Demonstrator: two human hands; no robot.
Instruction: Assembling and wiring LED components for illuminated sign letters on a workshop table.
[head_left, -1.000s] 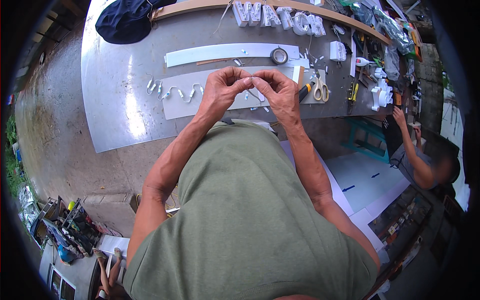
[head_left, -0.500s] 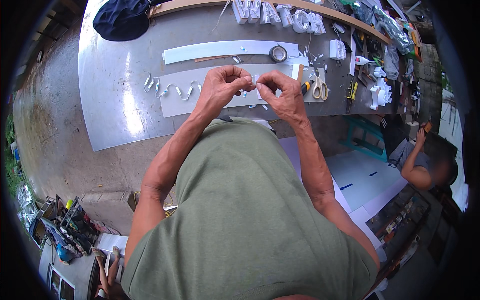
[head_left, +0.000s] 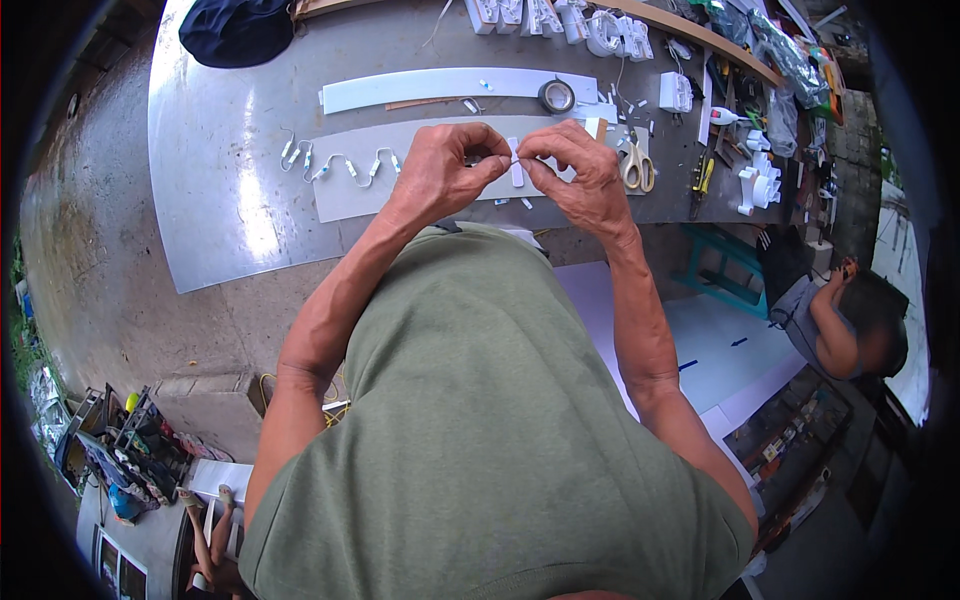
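Over the grey board (head_left: pixel 345 205), my left hand (head_left: pixel 452 168) and my right hand (head_left: pixel 583 178) face each other with fingertips nearly touching. Both are closed in a pinch, and what lies between the fingertips is too small to make out. A small white strip (head_left: pixel 517 176) lies just below the fingertips. Leftward from my left hand, a wavy string of small white light modules (head_left: pixel 350 168) joined by wire rests partly on the board. To the right of my right hand lie scissors (head_left: pixel 636 172) with pale handles, their blades pointing away.
Beyond the hands lie a long white strip (head_left: pixel 430 90) and a dark tape roll (head_left: pixel 556 96). White channel-letter shapes (head_left: pixel 603 35) line the far edge. Hand tools, including a yellow screwdriver (head_left: pixel 704 178), lie right. A dark cloth (head_left: pixel 235 32) sits far left. Another person (head_left: pixel 825 320) is at the right.
My right hand has shifted slightly right and turned, its fingers still pinched near my left fingertips. More of the small white strip now shows beneath. The whole view has tilted slightly.
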